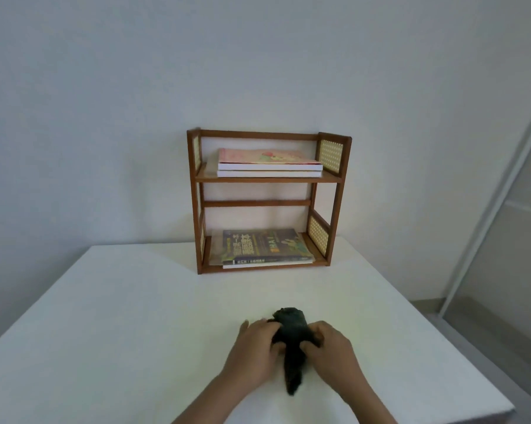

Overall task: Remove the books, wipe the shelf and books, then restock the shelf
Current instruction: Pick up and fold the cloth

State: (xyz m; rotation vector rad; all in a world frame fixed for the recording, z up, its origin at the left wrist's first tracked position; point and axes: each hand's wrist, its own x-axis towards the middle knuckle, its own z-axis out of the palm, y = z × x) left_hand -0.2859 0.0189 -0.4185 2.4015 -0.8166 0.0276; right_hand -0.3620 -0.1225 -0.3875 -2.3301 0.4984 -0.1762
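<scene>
A small wooden shelf (336, 209) with two levels stands at the far side of the white table (120, 316), against the wall. On its upper level lie stacked books, a pink-covered one (267, 157) on top. The lower level holds flat books with a dark-covered one (261, 244) uppermost. Near the table's front, a bunched dark cloth (291, 332) lies on the table between my hands. My left hand (255, 350) grips the cloth's left side and my right hand (334, 350) grips its right side.
A plain white wall is behind the shelf. At the right, a sliding door frame (490, 209) runs down to a grey floor beyond the table's right edge.
</scene>
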